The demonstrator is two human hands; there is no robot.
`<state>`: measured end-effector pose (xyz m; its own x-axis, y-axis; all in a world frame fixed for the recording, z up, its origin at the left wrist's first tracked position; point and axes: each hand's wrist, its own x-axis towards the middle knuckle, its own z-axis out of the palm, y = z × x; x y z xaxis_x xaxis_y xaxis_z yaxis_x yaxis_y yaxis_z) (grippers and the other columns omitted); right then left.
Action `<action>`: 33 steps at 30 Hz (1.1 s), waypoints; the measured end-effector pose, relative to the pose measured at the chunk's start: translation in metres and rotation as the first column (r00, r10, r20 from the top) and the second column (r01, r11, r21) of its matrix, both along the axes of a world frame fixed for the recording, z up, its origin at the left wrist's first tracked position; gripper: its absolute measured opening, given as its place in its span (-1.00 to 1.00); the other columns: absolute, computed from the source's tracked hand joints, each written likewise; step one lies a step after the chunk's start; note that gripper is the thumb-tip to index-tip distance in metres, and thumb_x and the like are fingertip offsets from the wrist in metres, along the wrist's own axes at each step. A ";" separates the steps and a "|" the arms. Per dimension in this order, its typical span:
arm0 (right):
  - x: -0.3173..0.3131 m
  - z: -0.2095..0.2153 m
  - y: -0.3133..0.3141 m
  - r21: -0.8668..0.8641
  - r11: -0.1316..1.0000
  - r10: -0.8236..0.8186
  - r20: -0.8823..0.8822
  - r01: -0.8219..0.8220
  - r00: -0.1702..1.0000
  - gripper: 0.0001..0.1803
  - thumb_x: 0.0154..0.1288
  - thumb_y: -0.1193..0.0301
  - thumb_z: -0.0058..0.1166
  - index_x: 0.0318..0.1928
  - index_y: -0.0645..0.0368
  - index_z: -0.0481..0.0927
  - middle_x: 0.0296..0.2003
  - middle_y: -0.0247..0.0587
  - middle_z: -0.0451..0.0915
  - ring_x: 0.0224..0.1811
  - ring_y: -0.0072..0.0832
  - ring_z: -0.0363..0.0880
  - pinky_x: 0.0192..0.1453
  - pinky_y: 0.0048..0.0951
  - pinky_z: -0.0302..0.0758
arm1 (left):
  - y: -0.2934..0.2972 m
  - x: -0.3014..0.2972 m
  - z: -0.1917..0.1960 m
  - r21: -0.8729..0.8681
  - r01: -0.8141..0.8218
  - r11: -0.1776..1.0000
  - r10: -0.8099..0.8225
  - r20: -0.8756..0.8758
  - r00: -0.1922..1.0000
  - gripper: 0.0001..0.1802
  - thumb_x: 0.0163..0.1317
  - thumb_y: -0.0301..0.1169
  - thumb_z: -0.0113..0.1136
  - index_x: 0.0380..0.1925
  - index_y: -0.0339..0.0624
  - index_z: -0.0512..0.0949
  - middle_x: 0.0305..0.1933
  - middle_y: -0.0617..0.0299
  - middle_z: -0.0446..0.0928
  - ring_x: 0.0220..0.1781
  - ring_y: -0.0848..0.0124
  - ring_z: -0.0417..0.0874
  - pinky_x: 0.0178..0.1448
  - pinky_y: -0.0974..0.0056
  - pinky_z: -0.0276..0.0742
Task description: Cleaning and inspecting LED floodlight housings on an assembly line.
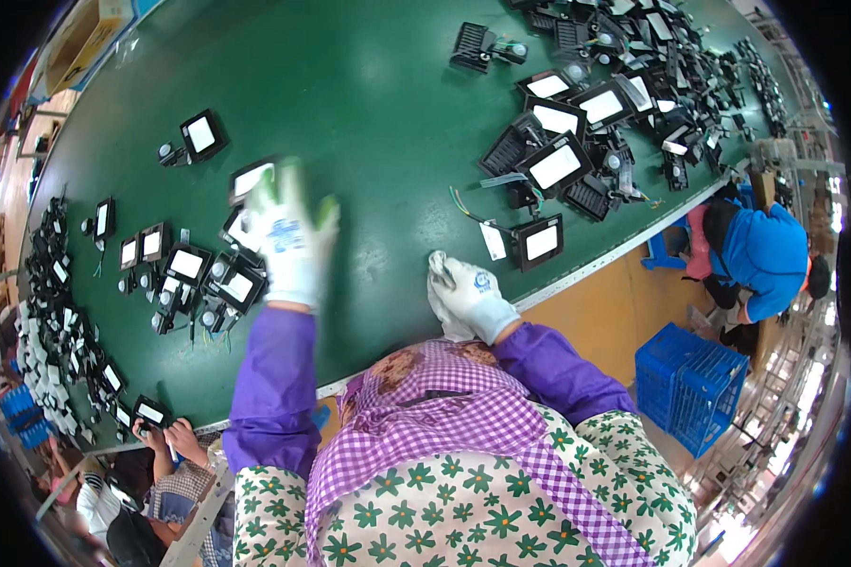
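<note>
a small black floodlight (251,180) with a white rectangular face is met by the fingertips of the left hand (288,236), just beyond them toward the far edge of the green worktop (369,104); its long axis cannot be told through the blur. the left hand, in a white knit glove with green tips, is spread wide and holds nothing. a cluster of like lamps (199,274) lies just left of it. the right hand (468,295), farther from the lamp, is closed on a pale cloth (442,265) at the near edge. another floodlight (539,241), with a tagged cable, rests near it.
</note>
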<state>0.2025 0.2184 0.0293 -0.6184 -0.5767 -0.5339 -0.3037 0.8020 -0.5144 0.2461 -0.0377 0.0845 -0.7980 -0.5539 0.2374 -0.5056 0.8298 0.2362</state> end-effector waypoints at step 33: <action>-0.043 -0.044 0.107 -0.606 0.288 -0.801 0.273 0.742 0.533 -0.65 0.48 0.35 -0.07 0.12 0.34 0.49 -0.02 -0.08 0.63 0.04 -0.33 0.59 0.13 -0.37 0.47 | 0.079 -0.008 -0.072 0.975 0.118 -0.191 -0.296 -0.172 0.940 -0.55 0.08 -0.61 0.33 0.03 -0.27 0.52 -0.01 0.19 0.57 -0.06 0.42 0.62 0.07 0.32 0.60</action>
<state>0.1593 0.3250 -0.0142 -0.9746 0.0486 -0.2186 0.2239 0.2037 -0.9531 0.2379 0.0411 0.0127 -0.8915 0.1199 -0.4369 -0.4530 -0.2294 0.8615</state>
